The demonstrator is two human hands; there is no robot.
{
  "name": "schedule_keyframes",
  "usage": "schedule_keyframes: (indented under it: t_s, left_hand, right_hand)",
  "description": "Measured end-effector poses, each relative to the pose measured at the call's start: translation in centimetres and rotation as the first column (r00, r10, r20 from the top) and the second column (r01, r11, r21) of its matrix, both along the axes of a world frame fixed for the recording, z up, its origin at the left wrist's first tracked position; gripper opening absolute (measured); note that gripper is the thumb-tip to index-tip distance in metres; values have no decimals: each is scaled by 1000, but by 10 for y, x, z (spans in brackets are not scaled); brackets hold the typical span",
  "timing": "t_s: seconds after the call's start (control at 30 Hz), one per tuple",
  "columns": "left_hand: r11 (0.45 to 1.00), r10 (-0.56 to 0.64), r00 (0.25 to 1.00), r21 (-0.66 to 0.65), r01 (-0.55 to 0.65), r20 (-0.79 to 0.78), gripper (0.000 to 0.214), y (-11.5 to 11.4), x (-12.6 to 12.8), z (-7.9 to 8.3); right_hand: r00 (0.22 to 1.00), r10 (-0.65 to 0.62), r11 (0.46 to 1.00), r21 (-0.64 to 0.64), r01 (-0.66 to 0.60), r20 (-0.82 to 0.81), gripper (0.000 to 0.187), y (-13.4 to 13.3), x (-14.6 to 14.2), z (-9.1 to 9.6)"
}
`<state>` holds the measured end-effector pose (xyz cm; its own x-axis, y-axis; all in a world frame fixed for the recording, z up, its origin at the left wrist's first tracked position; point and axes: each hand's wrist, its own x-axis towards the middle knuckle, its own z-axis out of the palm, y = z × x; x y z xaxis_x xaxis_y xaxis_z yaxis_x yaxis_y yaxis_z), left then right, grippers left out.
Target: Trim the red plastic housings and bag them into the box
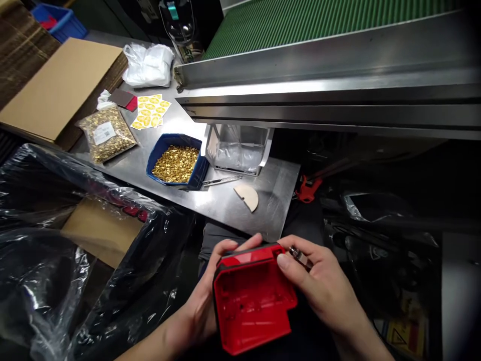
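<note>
A red plastic housing [255, 296] with a black outer edge is tilted over my lap, its hollow inside facing me. My left hand [203, 296] is wrapped around its left side and back, closed on it. At the upper right corner, the thumb and forefinger of my right hand [319, 276] touch the housing. Within the same right hand sits a small dark tool with a shiny metal end [300, 258]; its exact kind does not show. Beyond the hands, a pale half-round piece [248, 198] lies on the metal table [210, 205].
A blue bin [150, 165] holds small gold-coloured parts, beside a bag of similar parts [107, 135]. A clear bin [238, 155], a slim metal tool [221, 180] and stickers [152, 111] are nearby. Black plastic [33, 286] lines the left; a green conveyor [319, 25] runs above.
</note>
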<state>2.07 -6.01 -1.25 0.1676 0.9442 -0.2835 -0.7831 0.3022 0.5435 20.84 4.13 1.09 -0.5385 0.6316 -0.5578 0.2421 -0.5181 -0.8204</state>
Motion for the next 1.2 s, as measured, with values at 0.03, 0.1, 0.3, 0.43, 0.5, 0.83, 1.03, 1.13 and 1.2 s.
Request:
schedule_keyframes:
  t_s: [0.03, 0.1, 0.3, 0.43, 0.5, 0.83, 1.03, 1.13, 1.2]
  left_hand:
    - [997, -65, 995, -36, 68, 74, 92, -2, -2, 0]
    - [969, -218, 957, -76, 236, 192, 92, -3, -5, -2]
    - [858, -489, 822, -11, 514, 292, 100, -3, -3, -16]
    - [929, -323, 890, -72, 363, 321, 105, -9, 3, -19]
    - [946, -279, 923, -88, 311, 265, 99, -13, 5, -18]
    - [921, -361, 917, -89, 379, 170, 94, -17, -4, -9]
    - [915, -387, 916, -76, 396, 110, 95, -17, -5, -6]
    - [915, -388, 915, -71, 397, 107, 96, -17, -5, -7]
    - [915, -389, 914, -70, 398, 118, 96, -18, -5, -8]
  right_hand:
    - [998, 56, 998, 1, -56, 3, 29, 0, 3, 2]
    - [977, 213, 976, 50, -214, 23, 21, 0, 4, 7]
    - [904, 362, 837, 346, -423, 228, 13, 1, -4, 15]
    - [919, 44, 788, 552, -273, 393, 33, -10, 12, 11]
    - [923, -42, 743, 629, -227, 383, 34, -21, 17, 11]
    - [968, 13, 518, 826, -222, 252, 29, -51, -12, 21]
    - [963, 6, 448, 860, -243, 269, 24, -50, -12, 19]
    - [964, 8, 430, 869, -243, 266, 23, -49, -13, 19]
    - [966, 6, 420, 877, -236, 257, 23, -49, -14, 19]
